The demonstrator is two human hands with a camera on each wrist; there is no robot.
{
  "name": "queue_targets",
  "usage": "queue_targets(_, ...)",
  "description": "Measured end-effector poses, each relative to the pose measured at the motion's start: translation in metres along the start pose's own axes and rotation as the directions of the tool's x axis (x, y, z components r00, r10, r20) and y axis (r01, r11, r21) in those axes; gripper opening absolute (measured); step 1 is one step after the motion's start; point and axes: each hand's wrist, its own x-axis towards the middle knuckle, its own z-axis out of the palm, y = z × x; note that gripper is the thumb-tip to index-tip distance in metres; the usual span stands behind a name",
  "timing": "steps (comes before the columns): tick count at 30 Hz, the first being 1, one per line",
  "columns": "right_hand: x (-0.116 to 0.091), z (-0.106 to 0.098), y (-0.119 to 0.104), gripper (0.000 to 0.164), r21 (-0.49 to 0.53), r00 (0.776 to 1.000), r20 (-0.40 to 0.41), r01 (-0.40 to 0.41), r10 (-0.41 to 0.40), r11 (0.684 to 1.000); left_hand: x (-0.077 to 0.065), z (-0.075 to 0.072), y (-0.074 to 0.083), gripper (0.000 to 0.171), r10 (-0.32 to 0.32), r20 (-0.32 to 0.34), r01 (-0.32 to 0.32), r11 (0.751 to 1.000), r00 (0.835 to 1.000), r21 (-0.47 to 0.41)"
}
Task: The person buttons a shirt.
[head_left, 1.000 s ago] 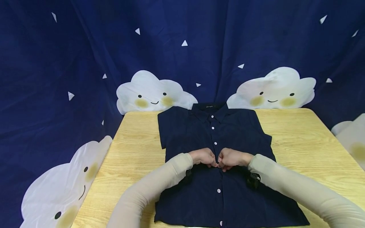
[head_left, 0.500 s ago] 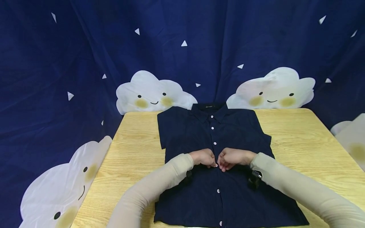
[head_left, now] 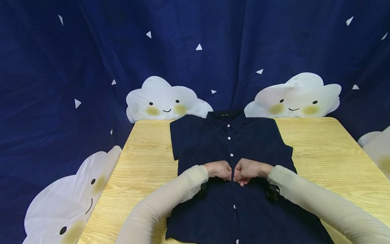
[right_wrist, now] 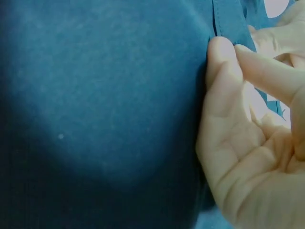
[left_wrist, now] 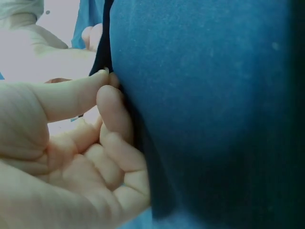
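A dark navy short-sleeved shirt point(head_left: 199, 145) lies flat, collar away from me, with a row of white buttons down its front placket. Midway down that placket my two hands meet almost fingertip to fingertip. My left hand point(head_left: 220, 170) pinches one edge of the front opening between thumb and index finger; in the left wrist view the cloth edge point(left_wrist: 107, 43) runs into the pinch. From the other side, my right hand point(head_left: 248, 170) pinches the stitched placket point(right_wrist: 231, 21) with thumb and forefinger. The button at this spot is hidden by the fingers in the head view.
Beneath the shirt is a light wood table point(head_left: 146, 145). A dark blue curtain point(head_left: 189, 20) with printed smiling clouds hangs behind and down the left side. Other buttons show above the hands and below them, including a lower button point(head_left: 234, 206).
The white button seen at my left fingertips half a second ago is now covered. My right fingers have closed in on the placket, and the head view has shifted slightly.
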Motion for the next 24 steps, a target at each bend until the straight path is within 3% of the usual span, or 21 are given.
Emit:
queue_targets(6, 0.0008, 0.0015, 0.0007, 0.013, 0.002, 1.0, 0.003, 0.029, -0.029, 1.0, -0.0004, -0.0011, 0.0015, 0.03, 0.007, 0.024, -0.008, 0.999, 1.0, 0.044)
queue_targets(10, 0.0011, 0.003, -0.0008, 0.016, -0.029, 1.0, -0.014, 0.024, -0.025, 0.999, -0.001, -0.0038, 0.0006, 0.029, -0.009, 0.063, 0.009, 1.0, 0.998, 0.0)
queue_targets(15, 0.0018, 0.0042, -0.0046, 0.027, -0.038, 1.0, -0.03, -0.004, 0.003, 0.999, -0.0018, -0.0057, -0.0013, 0.033, 0.018, 0.099, -0.016, 1.0, 0.995, -0.027)
queue_targets(19, 0.0021, 0.0035, -0.0049, 0.025, 0.006, 0.999, -0.013, -0.041, 0.041, 0.999, -0.0022, -0.0035, -0.0002, 0.038, 0.027, 0.049, -0.032, 0.993, 0.998, 0.115)
queue_targets(24, 0.0026, 0.0026, -0.003, 0.019, 0.04, 0.999, 0.011, -0.039, 0.039, 0.998, -0.0014, 0.0005, 0.0017, 0.033, -0.009, -0.054, 0.023, 0.963, 0.998, 0.269)
